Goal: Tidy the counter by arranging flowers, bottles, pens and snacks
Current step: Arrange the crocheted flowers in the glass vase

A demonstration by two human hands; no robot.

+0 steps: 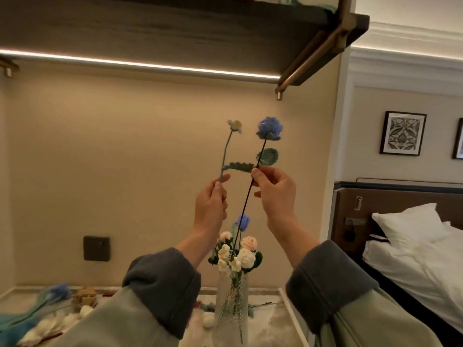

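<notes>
At frame centre, the left hand [210,201] grips the white flower [234,125] stem; the right hand [275,191] pinches the blue flower [269,128] stem.

Saw a dark wooden shelf [175,28] overhead, with a lit light strip [140,63] along its underside and a brass bracket [310,58] at its right end. Saw a plain beige wall [150,146] behind, carrying a dark square switch plate [96,248] low on the left. Noted white crown moulding [406,58] at upper right, lit from above. Found a black-framed leaf-pattern picture [402,133] on the right-hand wall, with a second frame [459,139] just beside it, cut off at the edge. Lower right, made out a brown headboard [390,199], a white pillow [411,224] propped against it and rumpled white bedding [413,266] below.
</notes>
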